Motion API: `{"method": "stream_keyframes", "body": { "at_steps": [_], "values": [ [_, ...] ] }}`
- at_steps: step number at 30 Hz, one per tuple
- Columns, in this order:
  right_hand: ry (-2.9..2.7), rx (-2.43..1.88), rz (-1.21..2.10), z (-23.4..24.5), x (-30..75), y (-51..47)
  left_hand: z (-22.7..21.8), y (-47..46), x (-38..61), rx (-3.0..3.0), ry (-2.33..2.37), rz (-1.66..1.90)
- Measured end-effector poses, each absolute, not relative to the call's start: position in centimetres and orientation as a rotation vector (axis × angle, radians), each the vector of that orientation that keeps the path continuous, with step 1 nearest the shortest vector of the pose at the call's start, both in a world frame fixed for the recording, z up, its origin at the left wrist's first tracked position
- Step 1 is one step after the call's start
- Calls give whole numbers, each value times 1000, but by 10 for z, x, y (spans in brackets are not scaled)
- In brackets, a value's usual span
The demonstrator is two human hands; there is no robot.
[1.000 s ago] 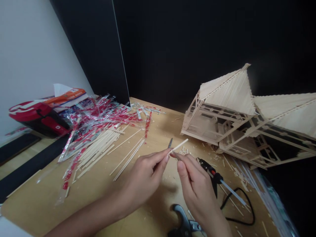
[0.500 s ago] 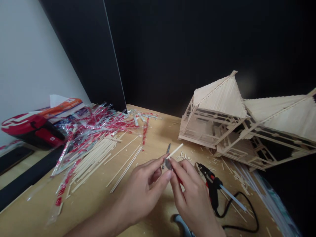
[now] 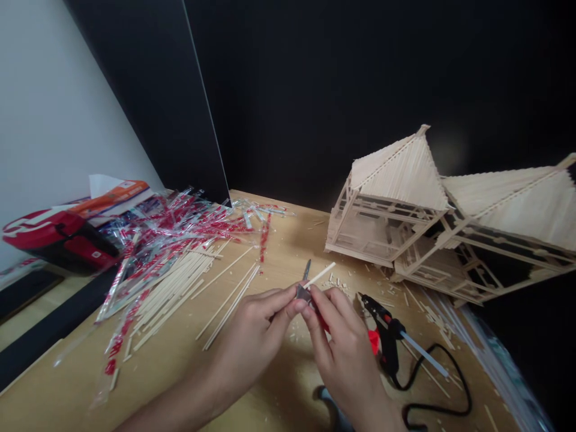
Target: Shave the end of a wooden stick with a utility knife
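Observation:
My left hand (image 3: 263, 321) pinches a short pale wooden stick (image 3: 323, 273), whose far end sticks out to the upper right. Close against it, my right hand (image 3: 344, 336) is closed around a tool with red handles (image 3: 373, 341), mostly hidden by the palm and fingers. A flat grey metal part (image 3: 303, 293) shows between the fingertips of both hands, touching the stick. Just beyond it a dark narrow tip (image 3: 307, 269) points away; whether it belongs to the same tool I cannot tell. Small stick offcuts (image 3: 337, 282) lie beyond the right hand.
A black glue gun (image 3: 384, 336) with its cord lies to the right. Behind it stands a wooden stick model house (image 3: 400, 174) with two roofs. Loose sticks (image 3: 175, 294), crumpled plastic wrappers (image 3: 193, 216) and a red-black case (image 3: 67, 240) are on the left.
My hands have shifted slightly and the grey metal part has turned to show more of its flat face. More red handle shows beside the right hand. The stick stays held.

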State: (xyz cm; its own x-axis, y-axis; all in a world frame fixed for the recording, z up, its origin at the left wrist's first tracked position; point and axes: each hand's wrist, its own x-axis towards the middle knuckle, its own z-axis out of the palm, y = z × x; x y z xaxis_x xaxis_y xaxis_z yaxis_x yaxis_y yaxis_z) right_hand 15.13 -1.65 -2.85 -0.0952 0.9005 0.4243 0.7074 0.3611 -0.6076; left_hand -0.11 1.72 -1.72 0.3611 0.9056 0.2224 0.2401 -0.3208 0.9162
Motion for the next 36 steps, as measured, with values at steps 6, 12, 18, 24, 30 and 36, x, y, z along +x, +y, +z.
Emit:
{"method": "stream_keyframes", "body": {
  "at_steps": [6, 12, 18, 24, 30, 36],
  "values": [
    [-1833, -1428, -3, -37, 142, -15, -22, 15, 2, 1706, 1077, 1073],
    [-1809, -1417, 143, -30, 146, -13, -18, 19, 3, 1572, 1070, 978],
    [-1700, -1403, 494, -17, 165, -17, -6, 22, -3, 1641, 1157, 906],
    [-1835, -1428, 348, -20, 160, -17, -8, 19, -2, 1689, 1170, 842],
    [-1858, -1427, 306, -20, 156, -17, -11, 18, -1, 1740, 1187, 829],
    [-1869, -1408, 291, -20, 158, -16, -10, 19, -2, 1718, 1129, 842]
  ]
}}
